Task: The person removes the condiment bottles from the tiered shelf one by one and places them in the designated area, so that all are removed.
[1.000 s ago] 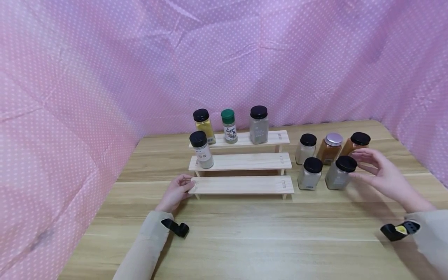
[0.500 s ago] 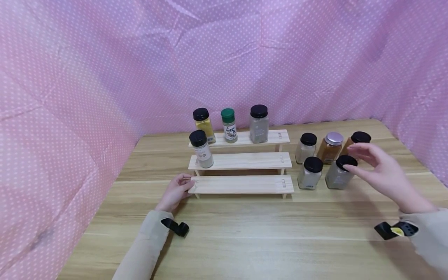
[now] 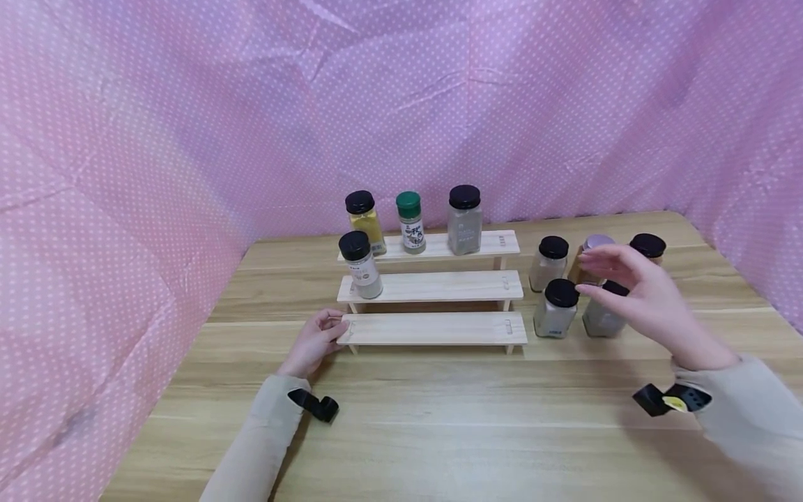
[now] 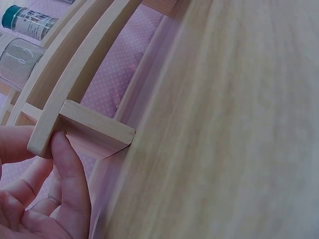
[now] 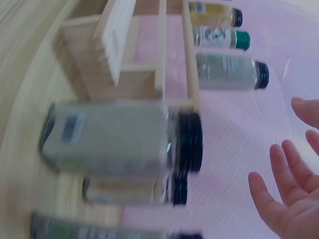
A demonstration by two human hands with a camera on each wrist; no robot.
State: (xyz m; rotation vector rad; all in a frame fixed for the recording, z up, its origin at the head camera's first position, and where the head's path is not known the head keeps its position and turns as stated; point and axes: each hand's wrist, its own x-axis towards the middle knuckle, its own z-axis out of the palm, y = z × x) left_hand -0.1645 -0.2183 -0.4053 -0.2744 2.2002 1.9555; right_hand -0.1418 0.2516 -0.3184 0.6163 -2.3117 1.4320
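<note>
Leftward over the jars, the right grip [image 3: 646, 307] has shifted away from the right-hand pair since the earlier frame, while the left grip has stayed put. Nearest to its thumb is the front pale jar [image 3: 553, 322], upright on the bench [image 3: 439, 432] just right of the rack [image 3: 433, 329]. The right grip is released and holds nothing; the right wrist view shows a gap between it and the jars.

Close about stand the back pale jar [image 3: 548, 272], the grey jar [image 3: 602, 319], the silver-lidded jar [image 3: 599, 240], partly hidden by the fingers, and the far-right jar [image 3: 648, 245]. Which one is being reached for I cannot tell. The front pale jar seems the easiest: come down from above, then close on the glass below the lid. Lifting straight up should keep knuckles from tipping its neighbours.

The left grip [image 3: 314, 343] pinches the left end of the rack's lowest shelf, which probably steadies it. Light pressure would serve best, without raising that end: the label jar [image 3: 364, 272] stands on the middle shelf, and the yellow jar [image 3: 370, 226], green-capped jar [image 3: 412, 233] and clear jar [image 3: 464, 226] line the top one.
</note>
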